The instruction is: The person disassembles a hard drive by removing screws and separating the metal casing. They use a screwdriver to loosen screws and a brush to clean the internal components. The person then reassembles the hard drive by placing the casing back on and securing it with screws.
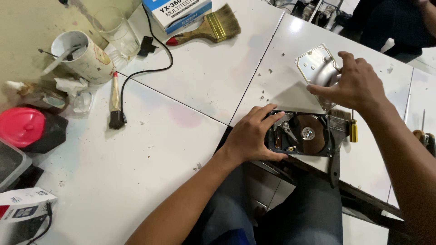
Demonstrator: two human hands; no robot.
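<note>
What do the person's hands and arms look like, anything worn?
Both are bare: the left hand and right hand wear no gloves, rings or watch, and both forearms show no sleeves as far as the picture reaches. The fingers have short nails. Below them, dark blue trousers cover the lap.

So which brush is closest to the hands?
The black-handled brush beside the open hard drive, just under the right hand. The other two brushes lie far across the table.

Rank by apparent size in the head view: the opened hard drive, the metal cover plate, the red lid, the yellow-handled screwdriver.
1. Opened hard drive
2. Metal cover plate and red lid: look alike, and both are partly hidden, so unranked
3. Yellow-handled screwdriver
</note>
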